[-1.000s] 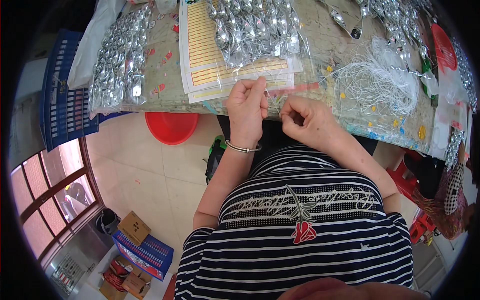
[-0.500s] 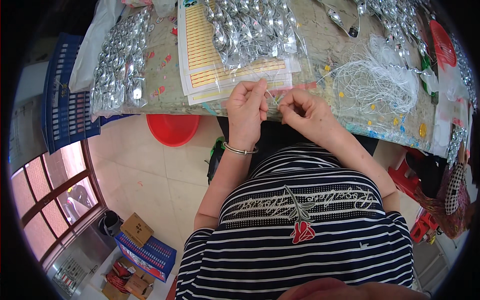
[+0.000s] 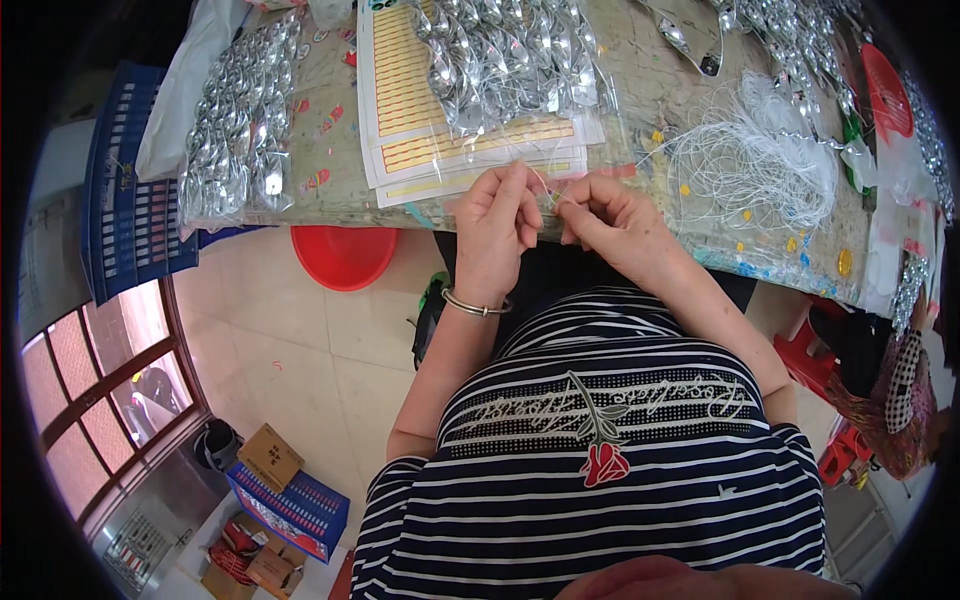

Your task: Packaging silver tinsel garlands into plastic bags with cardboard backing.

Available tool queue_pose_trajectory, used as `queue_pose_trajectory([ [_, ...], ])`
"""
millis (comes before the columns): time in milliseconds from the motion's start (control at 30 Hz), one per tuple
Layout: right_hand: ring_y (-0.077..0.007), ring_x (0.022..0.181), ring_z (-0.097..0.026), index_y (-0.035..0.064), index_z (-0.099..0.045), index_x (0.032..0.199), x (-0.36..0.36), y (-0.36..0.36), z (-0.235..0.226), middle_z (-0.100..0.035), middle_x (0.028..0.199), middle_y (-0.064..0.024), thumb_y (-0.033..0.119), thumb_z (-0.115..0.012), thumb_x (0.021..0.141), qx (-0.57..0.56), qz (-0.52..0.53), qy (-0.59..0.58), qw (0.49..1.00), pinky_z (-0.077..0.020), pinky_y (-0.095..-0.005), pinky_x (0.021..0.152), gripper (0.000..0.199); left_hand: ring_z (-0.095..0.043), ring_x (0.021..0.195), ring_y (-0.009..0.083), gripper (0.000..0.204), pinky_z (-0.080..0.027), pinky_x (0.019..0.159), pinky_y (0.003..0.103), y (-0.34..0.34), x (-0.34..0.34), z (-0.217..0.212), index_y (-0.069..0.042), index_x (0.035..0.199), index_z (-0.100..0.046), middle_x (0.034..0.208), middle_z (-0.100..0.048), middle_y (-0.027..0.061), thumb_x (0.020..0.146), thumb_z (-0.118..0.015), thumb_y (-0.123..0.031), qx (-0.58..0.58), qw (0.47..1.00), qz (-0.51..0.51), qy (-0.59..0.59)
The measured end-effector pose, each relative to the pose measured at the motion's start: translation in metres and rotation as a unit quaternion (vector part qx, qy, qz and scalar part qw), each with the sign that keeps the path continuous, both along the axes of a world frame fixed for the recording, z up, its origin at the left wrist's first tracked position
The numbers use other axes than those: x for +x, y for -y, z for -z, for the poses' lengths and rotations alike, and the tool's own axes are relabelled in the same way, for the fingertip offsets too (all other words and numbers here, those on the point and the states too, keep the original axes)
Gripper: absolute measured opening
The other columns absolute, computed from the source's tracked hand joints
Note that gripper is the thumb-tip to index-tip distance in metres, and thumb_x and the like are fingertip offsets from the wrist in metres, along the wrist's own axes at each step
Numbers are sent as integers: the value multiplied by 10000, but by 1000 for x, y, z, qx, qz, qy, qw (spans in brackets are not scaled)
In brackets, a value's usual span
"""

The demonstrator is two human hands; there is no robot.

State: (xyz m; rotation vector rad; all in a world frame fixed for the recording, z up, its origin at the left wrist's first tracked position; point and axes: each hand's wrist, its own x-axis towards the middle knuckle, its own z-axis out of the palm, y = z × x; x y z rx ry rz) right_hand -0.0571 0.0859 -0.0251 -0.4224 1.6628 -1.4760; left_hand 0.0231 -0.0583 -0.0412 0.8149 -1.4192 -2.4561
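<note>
Both hands are at the table's front edge, close together. My left hand (image 3: 490,225) pinches a thin white string (image 3: 541,183) between thumb and fingers. Its other end runs to my right hand (image 3: 612,222), whose thumb and forefinger are pinched on it too. A short loop of the string shows between the hands. Just beyond them lie printed sheets (image 3: 398,140) with yellow and red rows. On the sheets rests a clear bag of silver twisted spirals (image 3: 510,65). To the right a loose tangle of white string (image 3: 750,160) spreads over the table.
Another bag of silver spirals (image 3: 240,130) lies at the table's left. Green-handled scissors (image 3: 856,160) and a red basket (image 3: 886,92) are at the right. A red basin (image 3: 343,255) stands on the floor below the edge. A blue crate (image 3: 135,190) is at the far left.
My hands have shifted slightly, with the right fingers drawn a little closer to the left. The string between them now curves in a loop. The things on the table look unchanged.
</note>
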Motion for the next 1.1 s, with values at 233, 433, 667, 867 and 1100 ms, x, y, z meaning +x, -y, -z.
queue_pose_trajectory([
  [233, -40, 708, -563, 38, -614, 981, 1, 0, -2, -627, 796, 4, 153, -559, 962, 1, -5, 3, 1000, -448, -190, 644, 128, -434, 437, 23, 309, -286, 384, 154, 0, 9, 1, -49, 940, -631, 591, -534, -16, 1004, -485, -314, 8, 999, 39, 9],
  [433, -67, 751, -607, -4, -627, 1055, 1, -3, -3, -653, 822, -25, 106, -544, 951, -5, -22, 9, 1000, -487, -215, 674, 172, -443, 441, 24, 291, -289, 386, 148, -1, 13, 5, -52, 972, -635, 602, -540, -15, 1005, -484, -298, 35, 999, 36, -9],
  [667, -59, 739, -577, -6, -601, 1174, 4, -9, -2, -662, 861, -30, 110, -520, 967, 12, -36, 8, 999, -482, -202, 687, 251, -451, 441, 29, 243, -291, 385, 148, -3, 19, 6, -61, 966, -622, 614, -557, -8, 1001, -494, -264, 46, 998, 33, 15],
  [867, -62, 759, -579, -17, -593, 1188, 6, -11, -1, -663, 876, -36, 90, -516, 964, 23, -46, -1, 999, -488, -206, 702, 260, -454, 441, 32, 185, -298, 383, 151, -5, 20, 7, -60, 976, -618, 615, -563, -3, 987, -522, -218, 61, 998, 27, 14],
  [1100, -67, 783, -591, -20, -592, 1187, 4, -13, 1, -659, 889, -42, 79, -513, 964, 15, -61, -13, 998, -493, -210, 716, 256, -439, 440, 27, 163, -301, 389, 149, -7, 18, 5, -49, 985, -630, 613, -557, -12, 971, -553, -191, 54, 998, 18, 2],
])
